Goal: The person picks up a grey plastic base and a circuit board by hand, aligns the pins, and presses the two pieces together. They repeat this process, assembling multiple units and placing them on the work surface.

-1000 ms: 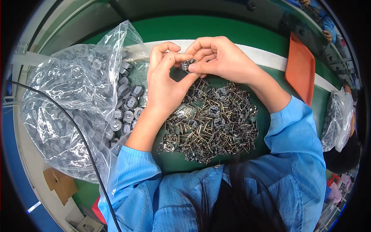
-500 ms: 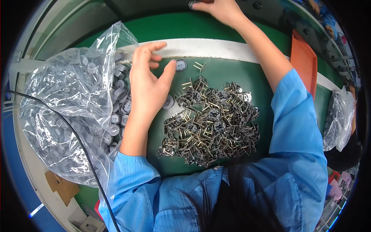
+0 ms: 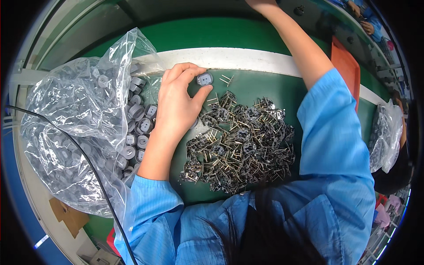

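Observation:
My left hand (image 3: 179, 99) has its thumb and forefinger at opposite edges of a grey plastic plug cap (image 3: 205, 79), which has small holes in its face and lies on the green work surface. Only the back part of my right hand (image 3: 263, 3) shows at the top edge; its fingers are out of the picture. Right of my left hand spreads a heap of small dark round boards with metal pins (image 3: 243, 141). One loose pinned piece (image 3: 227, 80) lies apart, just beyond that heap.
On the left, a large clear plastic bag (image 3: 66, 132) spills several grey caps (image 3: 137, 112). A black cable (image 3: 84, 150) crosses it. A white strip (image 3: 221, 56) runs behind the heap. An orange tray (image 3: 346, 70) and another filled bag (image 3: 386, 137) are on the right.
My left thumb and forefinger have drawn in around the grey cap. My right hand has moved farther out at the top; the dark piece seen in its fingers is out of view.

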`<state>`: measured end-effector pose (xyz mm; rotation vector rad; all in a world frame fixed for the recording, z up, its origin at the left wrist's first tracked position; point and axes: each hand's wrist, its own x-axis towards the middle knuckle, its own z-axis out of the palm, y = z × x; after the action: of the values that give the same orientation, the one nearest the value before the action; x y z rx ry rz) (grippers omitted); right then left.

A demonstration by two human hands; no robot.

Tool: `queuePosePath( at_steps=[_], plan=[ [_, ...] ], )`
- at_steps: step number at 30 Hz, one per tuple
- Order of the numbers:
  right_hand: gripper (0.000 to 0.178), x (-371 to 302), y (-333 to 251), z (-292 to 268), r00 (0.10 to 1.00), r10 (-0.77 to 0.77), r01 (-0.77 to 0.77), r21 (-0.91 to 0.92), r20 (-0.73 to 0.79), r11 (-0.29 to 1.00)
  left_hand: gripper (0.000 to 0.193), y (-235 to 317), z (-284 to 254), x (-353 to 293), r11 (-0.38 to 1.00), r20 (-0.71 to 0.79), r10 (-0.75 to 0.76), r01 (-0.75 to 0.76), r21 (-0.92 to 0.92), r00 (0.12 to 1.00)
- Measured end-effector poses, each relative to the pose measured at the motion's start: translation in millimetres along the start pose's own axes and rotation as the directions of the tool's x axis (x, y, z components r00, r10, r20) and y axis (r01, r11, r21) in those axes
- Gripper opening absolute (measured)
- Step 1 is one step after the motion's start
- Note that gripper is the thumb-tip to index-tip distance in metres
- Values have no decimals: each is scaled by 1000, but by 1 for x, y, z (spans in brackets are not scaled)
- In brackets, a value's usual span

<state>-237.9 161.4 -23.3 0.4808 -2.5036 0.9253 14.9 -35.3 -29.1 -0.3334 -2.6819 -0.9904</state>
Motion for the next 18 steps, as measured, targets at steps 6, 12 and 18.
queuePosePath(
  at_steps=[6, 12, 18],
  plan=[
    [20, -120, -64, -55, 740, -269, -35, 435, 617, 900, 35, 9, 6, 5, 931, -14, -235, 221, -290, 972],
    [18, -158, -66, -70, 731, -468, 283, 404, 496, 870, 36, 4, 5, 4, 824, 54, -215, 211, -527, 975],
    [20, -151, -88, -71, 750, -216, -49, 377, 626, 925, 34, 1, 12, 1, 781, 24, -225, 196, -593, 974]
  ],
)
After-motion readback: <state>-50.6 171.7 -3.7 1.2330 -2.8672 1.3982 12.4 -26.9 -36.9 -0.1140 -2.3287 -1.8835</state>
